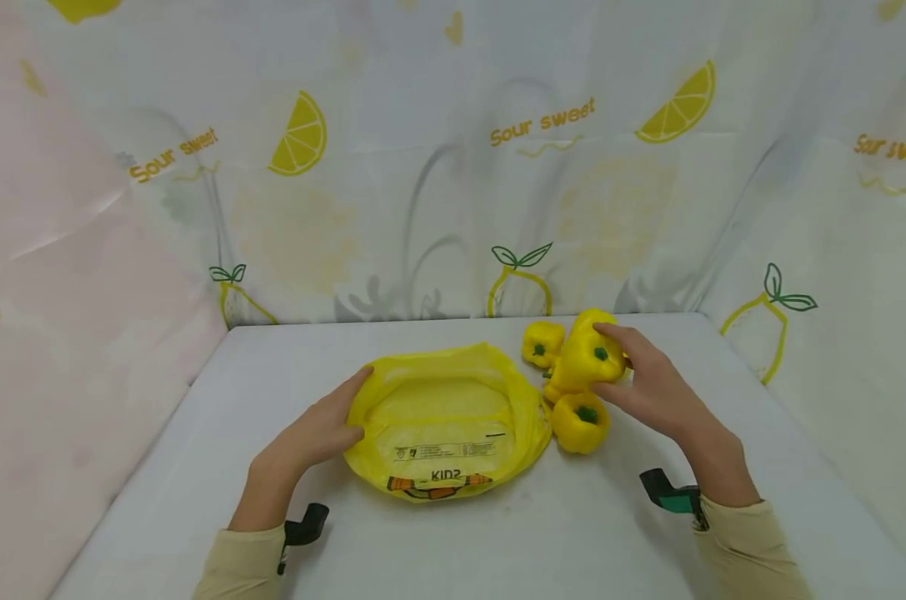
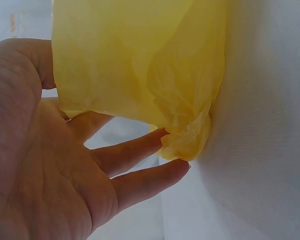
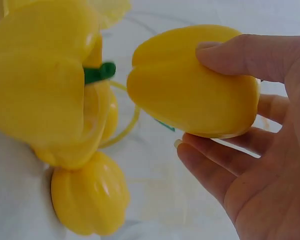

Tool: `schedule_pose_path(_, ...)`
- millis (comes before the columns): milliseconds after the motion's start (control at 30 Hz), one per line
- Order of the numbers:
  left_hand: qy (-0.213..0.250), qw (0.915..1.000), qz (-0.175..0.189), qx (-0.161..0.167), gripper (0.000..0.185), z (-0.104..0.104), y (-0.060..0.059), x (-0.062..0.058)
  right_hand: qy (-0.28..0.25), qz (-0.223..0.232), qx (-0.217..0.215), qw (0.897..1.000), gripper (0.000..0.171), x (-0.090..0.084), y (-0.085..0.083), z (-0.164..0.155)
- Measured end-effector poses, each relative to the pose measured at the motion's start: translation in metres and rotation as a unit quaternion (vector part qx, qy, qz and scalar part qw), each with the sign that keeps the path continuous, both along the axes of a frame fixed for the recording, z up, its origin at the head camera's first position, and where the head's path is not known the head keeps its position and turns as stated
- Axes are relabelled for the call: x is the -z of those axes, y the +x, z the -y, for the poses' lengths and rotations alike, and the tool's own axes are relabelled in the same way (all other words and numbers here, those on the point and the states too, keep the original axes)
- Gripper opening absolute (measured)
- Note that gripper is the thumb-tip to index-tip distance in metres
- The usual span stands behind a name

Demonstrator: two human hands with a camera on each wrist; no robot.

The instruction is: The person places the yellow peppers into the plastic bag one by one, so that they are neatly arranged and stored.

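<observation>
A yellow plastic bag with printing on it stands with its mouth spread wide. My left hand holds the bag's left rim. In the left wrist view, the thumb and index fingertip go behind the bag film, while other fingers extend along its outside. My right hand grips a yellow bell pepper between thumb and fingers, raised near other peppers. One bell pepper sits in front with its green stem showing, and another bell pepper lies behind. More yellow pepper surface is partly hidden below the held one.
The peppers lie close to the bag's right side on a white tabletop. A lemon-printed curtain hangs behind the table and along both sides. Dark camera mounts are strapped at both wrists.
</observation>
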State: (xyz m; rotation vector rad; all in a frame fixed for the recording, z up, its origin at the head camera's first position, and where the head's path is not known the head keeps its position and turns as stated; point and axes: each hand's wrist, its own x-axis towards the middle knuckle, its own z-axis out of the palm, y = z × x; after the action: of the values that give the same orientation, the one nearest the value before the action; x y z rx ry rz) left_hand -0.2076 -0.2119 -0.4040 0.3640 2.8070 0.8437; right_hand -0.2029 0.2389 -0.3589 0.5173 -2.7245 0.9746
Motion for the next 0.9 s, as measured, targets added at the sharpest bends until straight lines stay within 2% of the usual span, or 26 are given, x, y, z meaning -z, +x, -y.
schedule_pose_path(200,-0.004,1.0000,0.001,-0.006,0.088,-0.001,0.000,0.000,-0.022,0.044,-0.011,0.999,0.076,0.001,-0.006,0.024)
schedule_pose_path(433,-0.004,0.9999,0.006,-0.009,0.089,-0.004,-0.001,-0.002,0.004,0.033,-0.036,0.999,0.072,0.004,-0.010,0.047)
schedule_pose_path(633,-0.002,1.0000,-0.003,0.000,0.087,-0.003,-0.001,-0.002,0.020,0.038,-0.050,0.998,0.072,0.006,-0.010,0.069)
schedule_pose_path(800,-0.001,0.9999,-0.013,0.005,0.085,0.000,0.000,-0.002,0.017,0.031,-0.066,0.997,0.073,0.007,-0.015,0.089)
schedule_pose_path(900,0.000,0.9998,-0.017,0.014,0.083,0.001,0.000,-0.002,0.014,0.041,-0.078,0.996,0.072,0.010,-0.019,0.101)
